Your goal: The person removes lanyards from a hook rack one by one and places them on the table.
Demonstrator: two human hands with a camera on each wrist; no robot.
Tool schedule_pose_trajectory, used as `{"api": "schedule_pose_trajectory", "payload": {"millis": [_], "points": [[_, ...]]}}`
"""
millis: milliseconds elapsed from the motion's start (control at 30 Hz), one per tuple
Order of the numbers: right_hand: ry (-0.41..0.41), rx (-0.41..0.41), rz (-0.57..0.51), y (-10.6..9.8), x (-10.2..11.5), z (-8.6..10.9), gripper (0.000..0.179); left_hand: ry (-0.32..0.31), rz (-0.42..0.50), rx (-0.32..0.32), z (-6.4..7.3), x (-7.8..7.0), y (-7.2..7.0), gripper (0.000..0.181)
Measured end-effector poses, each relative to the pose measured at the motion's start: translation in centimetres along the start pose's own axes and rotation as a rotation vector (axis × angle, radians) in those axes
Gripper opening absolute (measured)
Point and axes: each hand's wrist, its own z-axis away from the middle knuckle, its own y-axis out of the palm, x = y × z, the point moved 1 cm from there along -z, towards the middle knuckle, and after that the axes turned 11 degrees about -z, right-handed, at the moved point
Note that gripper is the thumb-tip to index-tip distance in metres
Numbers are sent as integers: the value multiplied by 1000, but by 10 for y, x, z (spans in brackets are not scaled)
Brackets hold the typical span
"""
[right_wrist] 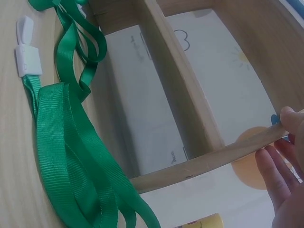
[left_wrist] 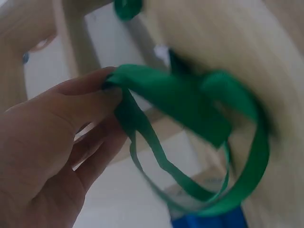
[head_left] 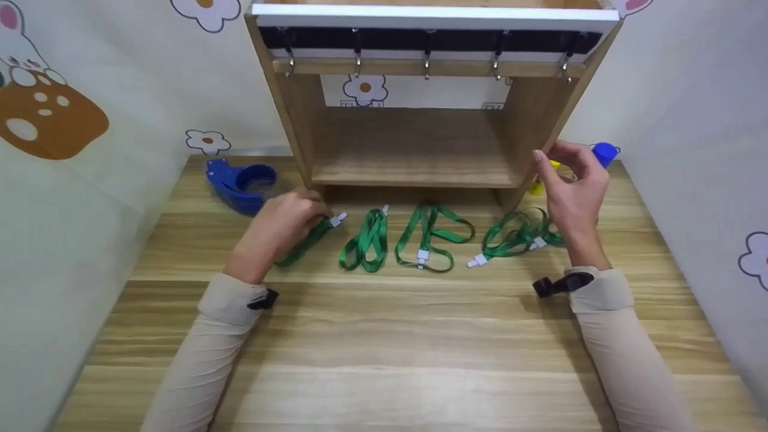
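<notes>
My left hand pinches a green lanyard between thumb and fingers, and its loops hang in the left wrist view. A white clip shows at that lanyard's upper end. My right hand grips the front edge of the right side panel of a wooden shelf, thumb on one side and fingers on the other. Along the table before the shelf lie more green lanyards: a narrow coil, a spread one and a loose bunch with white clips near my right hand.
Metal hooks line a black strip across the shelf's upper front. A blue tape dispenser stands left of the shelf. Behind my right hand are a blue-capped item and something yellow, partly hidden. Patterned walls enclose the wooden table.
</notes>
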Motion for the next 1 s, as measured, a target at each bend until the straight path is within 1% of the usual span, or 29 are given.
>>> {"api": "schedule_pose_trajectory", "payload": {"millis": [100, 167, 267, 333, 467, 633, 733, 800, 900, 1000], "points": [[0, 10, 13, -4, 1, -1, 33, 10, -18, -5, -7, -8, 20, 18], [-10, 16, 4, -5, -2, -2, 33, 9, -26, -14, -9, -11, 30, 16], [-22, 22, -3, -7, -6, -3, 33, 1, -13, 0, -12, -13, 39, 17], [-29, 19, -3, -8, -9, -4, 33, -1, 2, 20, -15, -13, 41, 19], [-15, 16, 27, -11, -9, -4, 34, -13, 10, 59, -19, -14, 43, 24], [1, 18, 51, -14, -9, -2, 35, -18, 41, 80, -16, -19, 45, 32], [18, 27, 70, -17, -9, 1, 37, -13, 73, 75, -12, -24, 47, 35], [25, 29, 83, -19, -8, 4, 37, -6, 85, 66, -10, -26, 48, 33], [25, 20, 92, -22, -7, 5, 37, 1, 98, 42, -10, -27, 48, 28], [21, 10, 89, -22, -6, 3, 36, -6, 113, 12, -13, -26, 44, 26]]}}
